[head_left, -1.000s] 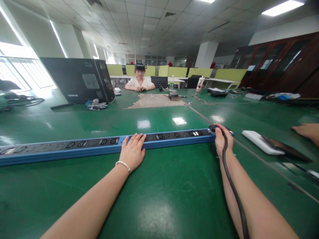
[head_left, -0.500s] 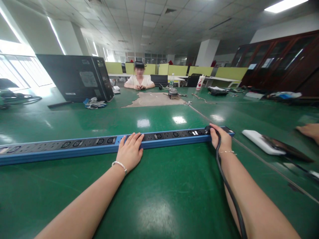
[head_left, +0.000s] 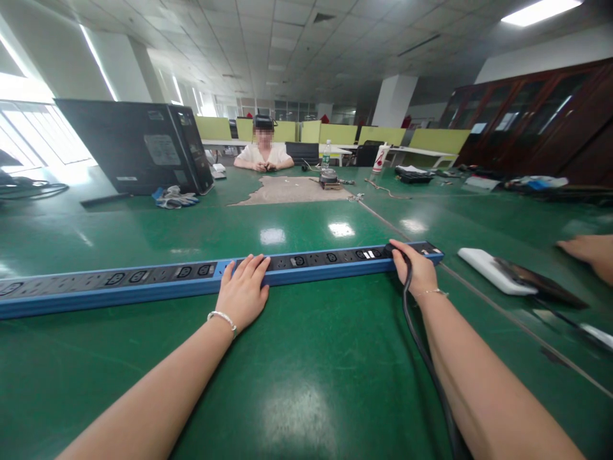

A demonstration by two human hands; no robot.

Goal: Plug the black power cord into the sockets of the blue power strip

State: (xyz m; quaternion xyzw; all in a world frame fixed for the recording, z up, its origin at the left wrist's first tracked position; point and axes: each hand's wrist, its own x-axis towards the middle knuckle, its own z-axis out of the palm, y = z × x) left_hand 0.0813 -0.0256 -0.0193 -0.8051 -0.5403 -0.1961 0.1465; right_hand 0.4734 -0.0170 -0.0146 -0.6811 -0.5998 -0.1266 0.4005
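Observation:
A long blue-and-black power strip (head_left: 316, 276) with rows of sockets lies across the table, running out of view on the left. My left hand (head_left: 242, 289) rests on its middle, fingers stretched flat over the top and thumb by the near side. Near the strip's right end, my right hand (head_left: 416, 269) is closed around a black plug (head_left: 389, 250) at the sockets. The fingers partly hide the plug, so how deep it sits I cannot tell. From it a thick black cable (head_left: 422, 350) hangs down past my right wrist toward the near edge.
Right of the strip lie a white box-like item (head_left: 493, 269) and a dark flat device (head_left: 541, 281). Another person's hand (head_left: 589, 252) is at the right edge. A black computer case (head_left: 138, 150), gloves (head_left: 175, 198) and a seated person (head_left: 263, 153) are farther back.
The view has shifted slightly, so everything sits a little further left. My right hand appears to hold the plug lower, against the strip. My left hand stays in place.

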